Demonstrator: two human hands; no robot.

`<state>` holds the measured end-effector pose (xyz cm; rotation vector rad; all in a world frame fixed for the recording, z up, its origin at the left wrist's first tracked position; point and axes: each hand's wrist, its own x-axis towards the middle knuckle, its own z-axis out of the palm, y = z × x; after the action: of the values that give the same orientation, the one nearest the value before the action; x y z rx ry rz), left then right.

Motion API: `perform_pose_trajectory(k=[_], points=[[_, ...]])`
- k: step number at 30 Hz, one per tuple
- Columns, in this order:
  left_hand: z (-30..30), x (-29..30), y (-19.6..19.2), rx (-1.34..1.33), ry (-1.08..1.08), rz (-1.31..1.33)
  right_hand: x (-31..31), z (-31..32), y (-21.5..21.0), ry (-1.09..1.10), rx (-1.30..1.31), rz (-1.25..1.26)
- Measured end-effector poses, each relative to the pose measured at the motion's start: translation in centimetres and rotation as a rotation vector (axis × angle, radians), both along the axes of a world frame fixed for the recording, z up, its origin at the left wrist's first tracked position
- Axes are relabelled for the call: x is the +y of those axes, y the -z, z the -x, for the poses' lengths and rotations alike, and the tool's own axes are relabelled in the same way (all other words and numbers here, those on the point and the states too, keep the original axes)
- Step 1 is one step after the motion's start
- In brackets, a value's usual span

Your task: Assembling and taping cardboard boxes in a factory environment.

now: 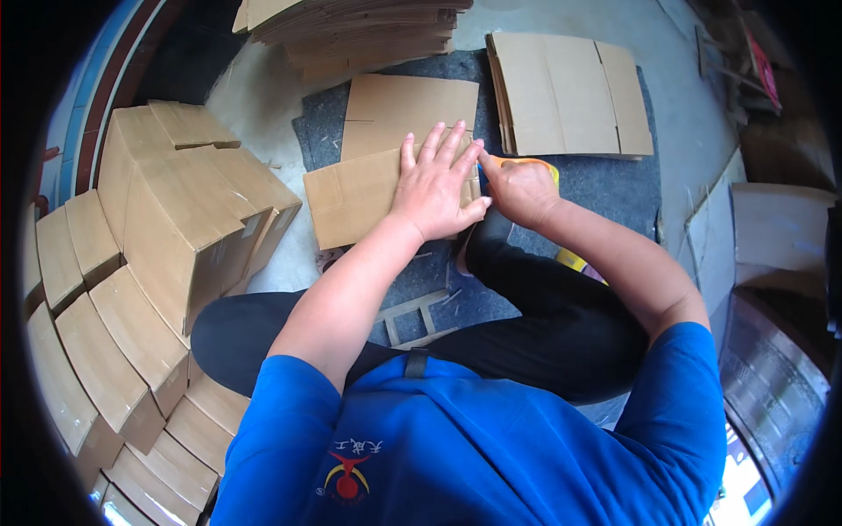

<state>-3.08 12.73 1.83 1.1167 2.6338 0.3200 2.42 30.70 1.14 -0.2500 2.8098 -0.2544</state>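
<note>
My left hand point(431, 186) lies flat with spread fingers on a folded brown cardboard piece point(351, 200), near its right end. Close beside it, my right hand point(521, 190) is curled into a grip at that end of the cardboard. An orange-and-yellow tool point(553, 168) shows in part past its knuckles. Most of that tool is hidden, so its kind cannot be made out. Behind the folded piece, and partly under it, lies a flat cardboard sheet point(408, 98).
A pile of flat cartons point(570, 92) rests on the dark grey mat point(605, 197) at right. Another flattened stack point(377, 39) stands farther back. Several closed boxes point(167, 206) are heaped on my left. Cardboard strips point(410, 317) lie between my legs; a yellow item point(572, 260) is by my right leg.
</note>
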Motion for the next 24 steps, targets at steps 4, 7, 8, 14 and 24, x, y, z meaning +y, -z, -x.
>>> perform_pose_trajectory(k=[4,7,8,14,24], points=[[-0.1,-0.4,0.9,0.045,0.025,-0.116,-1.7,-2.0,2.8,-0.163,-0.152,-0.149],[-0.6,0.1,1.5,0.102,-0.009,-0.101,-1.7,-1.9,4.4,-0.277,-0.200,-0.206],[-0.7,0.3,1.6,0.130,-0.035,-0.126,-1.9,-1.9,4.4,-0.234,-0.170,-0.173],[0.7,1.6,1.0,0.106,-0.126,-0.237,-0.9,-0.8,-3.2,-0.134,-0.287,-0.272],[3.5,0.1,2.3,-0.007,-0.447,-0.714,-4.0,0.0,-6.6,-0.034,-0.411,-0.181]])
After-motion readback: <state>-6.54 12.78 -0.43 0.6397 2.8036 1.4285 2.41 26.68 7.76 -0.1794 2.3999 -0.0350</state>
